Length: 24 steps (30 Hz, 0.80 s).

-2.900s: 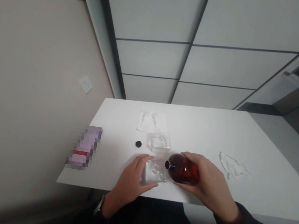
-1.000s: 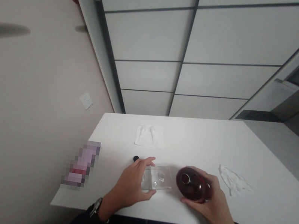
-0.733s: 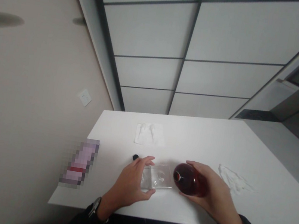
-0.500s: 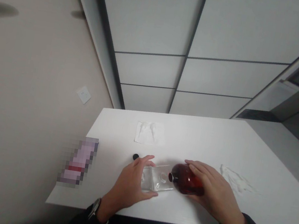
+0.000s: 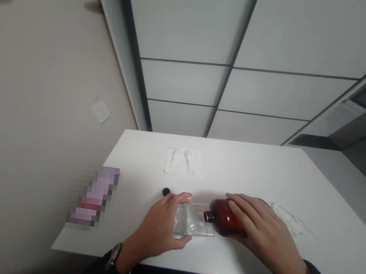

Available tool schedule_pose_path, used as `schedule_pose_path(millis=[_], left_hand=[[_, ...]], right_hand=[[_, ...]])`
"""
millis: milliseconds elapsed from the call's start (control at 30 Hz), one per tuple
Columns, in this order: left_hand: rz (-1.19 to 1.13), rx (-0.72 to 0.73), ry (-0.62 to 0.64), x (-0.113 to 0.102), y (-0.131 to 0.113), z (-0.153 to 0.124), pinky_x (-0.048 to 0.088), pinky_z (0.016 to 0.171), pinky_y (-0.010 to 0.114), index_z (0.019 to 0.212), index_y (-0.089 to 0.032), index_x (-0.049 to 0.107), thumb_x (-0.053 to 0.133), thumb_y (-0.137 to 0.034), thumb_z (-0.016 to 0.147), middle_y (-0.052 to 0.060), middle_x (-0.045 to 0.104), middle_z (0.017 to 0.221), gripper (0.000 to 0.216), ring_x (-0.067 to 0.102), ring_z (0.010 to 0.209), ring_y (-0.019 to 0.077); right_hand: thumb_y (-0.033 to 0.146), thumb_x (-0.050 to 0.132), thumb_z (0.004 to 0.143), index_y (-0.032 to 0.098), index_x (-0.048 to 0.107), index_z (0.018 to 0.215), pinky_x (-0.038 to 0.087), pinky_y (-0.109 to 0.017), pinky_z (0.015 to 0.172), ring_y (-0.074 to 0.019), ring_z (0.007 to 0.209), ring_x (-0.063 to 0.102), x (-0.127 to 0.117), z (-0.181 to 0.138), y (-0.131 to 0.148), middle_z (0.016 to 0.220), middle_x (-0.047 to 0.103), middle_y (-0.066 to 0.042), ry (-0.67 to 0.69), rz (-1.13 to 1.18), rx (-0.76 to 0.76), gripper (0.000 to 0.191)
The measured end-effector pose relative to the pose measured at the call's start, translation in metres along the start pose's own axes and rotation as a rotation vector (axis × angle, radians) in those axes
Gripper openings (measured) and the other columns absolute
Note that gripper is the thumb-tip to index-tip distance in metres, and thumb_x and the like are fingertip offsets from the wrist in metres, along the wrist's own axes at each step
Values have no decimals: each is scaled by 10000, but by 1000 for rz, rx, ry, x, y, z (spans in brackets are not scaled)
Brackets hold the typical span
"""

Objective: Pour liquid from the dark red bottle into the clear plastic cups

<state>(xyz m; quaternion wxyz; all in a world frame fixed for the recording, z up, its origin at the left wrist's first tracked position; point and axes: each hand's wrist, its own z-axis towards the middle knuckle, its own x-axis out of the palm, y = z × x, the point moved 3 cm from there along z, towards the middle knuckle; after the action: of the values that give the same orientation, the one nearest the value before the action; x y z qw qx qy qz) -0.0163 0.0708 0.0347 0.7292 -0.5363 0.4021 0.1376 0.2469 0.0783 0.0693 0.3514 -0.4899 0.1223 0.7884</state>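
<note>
Bottle [image 5: 226, 217]: dark red, tipped on its side, long axis left-right, open neck pointing left over the clear tray [image 5: 194, 222].
Right hand [image 5: 263, 235]: grip closed over the bottle from above and right.
Left hand [image 5: 159, 228]: grip clasps the tray's left end.
Location: near edge of the white counter [image 5: 250, 171].
Cap [image 5: 166, 192]: black, just beyond the left fingers.
</note>
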Motion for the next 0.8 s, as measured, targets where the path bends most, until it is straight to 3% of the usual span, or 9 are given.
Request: schedule_pose_path(millis=[800], left_hand=[[17,-12,23,1,0,0,517,1097,555,1494,-257,346,859,-219,722,125,622,1407,928,615,1267,354]], right_hand=[[40,558,959,158,651,1294,601,-480,940,-315,1161,702,-9,9,-3,1302,750,-163,25,-39,-85,367]])
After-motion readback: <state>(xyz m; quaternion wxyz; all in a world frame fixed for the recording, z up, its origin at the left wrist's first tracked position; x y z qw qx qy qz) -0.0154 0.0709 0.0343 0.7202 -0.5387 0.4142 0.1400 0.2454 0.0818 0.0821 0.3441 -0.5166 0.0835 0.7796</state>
